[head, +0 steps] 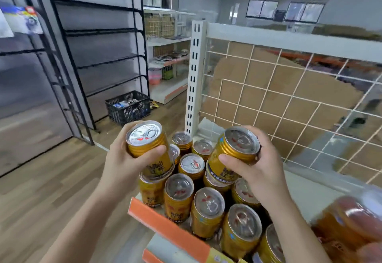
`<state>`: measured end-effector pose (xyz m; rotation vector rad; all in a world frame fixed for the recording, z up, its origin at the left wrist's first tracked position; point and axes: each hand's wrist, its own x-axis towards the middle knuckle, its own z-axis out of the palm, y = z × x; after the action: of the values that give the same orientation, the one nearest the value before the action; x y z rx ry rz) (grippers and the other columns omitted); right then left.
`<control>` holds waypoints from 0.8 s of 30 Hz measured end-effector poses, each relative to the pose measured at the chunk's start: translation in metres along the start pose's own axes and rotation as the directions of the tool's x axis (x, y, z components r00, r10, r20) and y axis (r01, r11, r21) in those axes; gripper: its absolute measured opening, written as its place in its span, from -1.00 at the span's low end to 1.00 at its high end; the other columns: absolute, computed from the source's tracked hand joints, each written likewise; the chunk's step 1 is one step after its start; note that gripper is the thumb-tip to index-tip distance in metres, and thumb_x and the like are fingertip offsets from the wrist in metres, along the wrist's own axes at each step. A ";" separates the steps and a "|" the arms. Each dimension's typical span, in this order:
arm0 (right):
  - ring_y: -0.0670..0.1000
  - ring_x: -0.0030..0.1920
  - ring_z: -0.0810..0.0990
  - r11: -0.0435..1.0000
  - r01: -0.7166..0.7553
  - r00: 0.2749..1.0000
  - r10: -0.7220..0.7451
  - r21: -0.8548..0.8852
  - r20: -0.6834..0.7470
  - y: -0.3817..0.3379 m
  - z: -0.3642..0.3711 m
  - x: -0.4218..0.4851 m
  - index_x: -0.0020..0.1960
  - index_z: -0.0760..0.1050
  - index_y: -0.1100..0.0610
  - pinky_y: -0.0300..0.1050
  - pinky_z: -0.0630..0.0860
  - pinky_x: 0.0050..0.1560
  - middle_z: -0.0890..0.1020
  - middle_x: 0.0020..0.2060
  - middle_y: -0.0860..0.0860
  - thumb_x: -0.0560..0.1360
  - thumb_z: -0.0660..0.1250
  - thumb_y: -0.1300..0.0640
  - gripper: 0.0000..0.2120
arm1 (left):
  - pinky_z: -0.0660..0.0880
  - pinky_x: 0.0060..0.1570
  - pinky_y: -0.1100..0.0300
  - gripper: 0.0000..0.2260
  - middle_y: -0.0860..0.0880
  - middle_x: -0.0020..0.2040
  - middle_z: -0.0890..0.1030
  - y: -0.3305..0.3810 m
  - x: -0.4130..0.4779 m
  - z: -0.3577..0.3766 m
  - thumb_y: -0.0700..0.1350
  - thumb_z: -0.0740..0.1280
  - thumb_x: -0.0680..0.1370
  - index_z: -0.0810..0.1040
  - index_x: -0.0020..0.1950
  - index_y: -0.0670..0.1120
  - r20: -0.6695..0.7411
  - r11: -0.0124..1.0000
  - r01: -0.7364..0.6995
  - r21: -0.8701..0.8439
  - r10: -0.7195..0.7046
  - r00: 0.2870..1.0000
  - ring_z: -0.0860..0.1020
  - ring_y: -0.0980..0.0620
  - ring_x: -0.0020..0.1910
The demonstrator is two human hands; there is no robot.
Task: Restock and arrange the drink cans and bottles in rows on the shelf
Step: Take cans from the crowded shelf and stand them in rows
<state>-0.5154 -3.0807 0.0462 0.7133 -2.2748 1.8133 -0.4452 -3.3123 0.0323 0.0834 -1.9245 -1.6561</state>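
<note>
Several gold drink cans with silver pull-tab tops stand in rows on a white shelf with an orange front strip. My left hand grips one gold can, tilted, above the left end of the rows. My right hand grips another gold can, tilted, over the middle of the group. Both held cans sit higher than the standing ones. A pack of orange-brown bottles, blurred, lies at the shelf's right end.
A white wire grid back panel and a slotted upright close off the rear of the shelf. A black crate stands on the wooden floor beside black racks. More shelving stands beyond.
</note>
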 end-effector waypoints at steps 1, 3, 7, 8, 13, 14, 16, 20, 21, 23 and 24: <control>-0.17 0.06 0.57 1.000 -0.011 1.000 0.011 -0.010 -0.014 0.001 0.002 0.006 0.23 0.42 -0.03 -0.17 0.48 0.07 0.60 0.03 -0.16 0.18 0.55 -0.10 -0.33 | 0.51 -0.20 0.39 -0.48 0.11 -0.07 0.66 -0.002 0.013 0.001 0.03 0.57 0.16 0.51 0.08 0.05 0.033 1.000 0.009 -0.028 -0.008 0.999 0.61 0.20 -0.11; -0.20 0.05 0.56 0.999 -0.038 0.998 0.037 -0.030 -0.043 0.004 0.007 0.018 0.22 0.41 -0.07 -0.24 0.48 0.05 0.59 0.01 -0.22 0.14 0.51 -0.12 -0.33 | 0.51 -0.23 0.40 -0.45 0.12 -0.07 0.66 -0.008 0.041 0.004 -0.01 0.61 0.15 0.51 0.08 0.04 0.102 0.997 0.024 -0.079 -0.016 0.995 0.62 0.20 -0.10; -0.29 0.05 0.52 0.988 -0.098 0.993 0.088 -0.123 -0.084 0.005 0.014 0.043 0.20 0.37 -0.19 -0.36 0.45 0.01 0.56 0.00 -0.30 0.11 0.47 -0.20 -0.32 | 0.52 -0.19 0.39 -0.41 0.11 0.00 0.65 -0.025 0.098 0.014 0.10 0.54 0.14 0.50 0.13 0.06 0.235 0.994 0.062 -0.087 -0.040 0.971 0.61 0.19 -0.04; -0.29 0.06 0.51 0.981 -0.113 0.991 0.100 -0.155 -0.092 0.005 0.015 0.050 0.23 0.37 -0.17 -0.31 0.45 0.05 0.56 0.02 -0.28 0.11 0.47 -0.21 -0.30 | 0.52 -0.17 0.36 -0.42 0.11 0.00 0.65 -0.031 0.112 0.018 0.07 0.57 0.15 0.50 0.12 0.06 0.266 0.994 0.067 -0.084 -0.043 0.963 0.61 0.17 -0.02; -0.18 0.16 0.49 0.949 -0.208 0.975 0.183 -0.235 -0.125 0.018 0.022 0.090 0.28 0.33 -0.11 -0.21 0.40 0.15 0.52 0.13 -0.20 0.24 0.55 0.00 -0.32 | 0.48 -0.20 0.44 -0.47 0.10 -0.09 0.65 -0.060 0.165 0.045 -0.05 0.63 0.13 0.50 0.01 0.15 0.381 0.999 0.035 -0.037 -0.018 0.924 0.60 0.27 -0.11; -0.13 0.17 0.49 0.942 -0.226 0.972 0.202 -0.247 -0.117 0.022 0.024 0.099 0.28 0.33 -0.08 -0.20 0.40 0.17 0.52 0.14 -0.16 0.27 0.55 0.07 -0.34 | 0.47 -0.21 0.47 -0.47 0.12 -0.10 0.64 -0.066 0.174 0.051 -0.06 0.63 0.13 0.49 -0.01 0.15 0.400 1.000 0.014 -0.008 -0.009 0.916 0.58 0.31 -0.14; -0.06 0.17 0.50 0.932 -0.265 0.964 0.249 -0.249 -0.092 0.034 0.026 0.115 0.27 0.35 0.01 -0.13 0.42 0.21 0.53 0.12 -0.08 0.29 0.54 0.20 -0.37 | 0.47 -0.18 0.43 -0.49 0.15 -0.10 0.62 -0.078 0.189 0.063 -0.12 0.62 0.16 0.49 0.00 0.14 0.446 1.000 -0.005 0.029 -0.008 0.895 0.57 0.32 -0.17; 0.01 0.18 0.49 0.866 -0.391 0.918 0.393 -0.312 -0.056 0.057 0.033 0.139 0.29 0.32 0.08 0.02 0.41 0.25 0.51 0.15 0.01 0.32 0.51 0.28 -0.38 | 0.49 0.01 0.14 -0.52 0.07 -0.07 0.62 -0.105 0.200 0.083 -0.25 0.58 0.24 0.50 0.05 0.03 0.528 0.998 0.019 0.064 -0.050 0.848 0.58 0.10 -0.06; 0.04 0.19 0.49 0.846 -0.416 0.903 0.429 -0.334 -0.038 0.063 0.034 0.142 0.30 0.32 0.09 0.02 0.42 0.23 0.51 0.17 0.04 0.33 0.50 0.28 -0.38 | 0.49 0.01 0.12 -0.54 0.06 -0.09 0.62 -0.110 0.201 0.086 -0.26 0.58 0.24 0.50 0.01 0.06 0.544 0.998 0.013 0.067 -0.047 0.838 0.58 0.08 -0.06; 0.07 0.19 0.48 0.801 -0.465 0.867 0.499 -0.377 -0.009 0.073 0.038 0.146 0.32 0.30 0.09 0.00 0.45 0.15 0.50 0.19 0.08 0.35 0.49 0.27 -0.38 | 0.50 -0.02 0.10 -0.55 0.03 -0.10 0.62 -0.120 0.202 0.090 -0.25 0.58 0.25 0.48 -0.01 0.05 0.581 0.994 -0.006 0.112 -0.061 0.811 0.58 0.06 -0.08; 0.06 0.18 0.48 0.777 -0.483 0.850 0.527 -0.403 -0.003 0.077 0.040 0.146 0.34 0.30 0.09 -0.01 0.47 0.12 0.49 0.21 0.07 0.35 0.49 0.26 -0.37 | 0.51 -0.03 0.11 -0.55 0.00 -0.08 0.62 -0.124 0.202 0.091 -0.23 0.57 0.26 0.47 0.03 0.02 0.606 0.989 -0.013 0.146 -0.079 0.791 0.58 0.06 -0.07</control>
<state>-0.6704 -3.1461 0.0263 0.1300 -2.9985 1.4135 -0.6939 -3.3428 -0.0075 -0.4226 -2.5301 -1.6971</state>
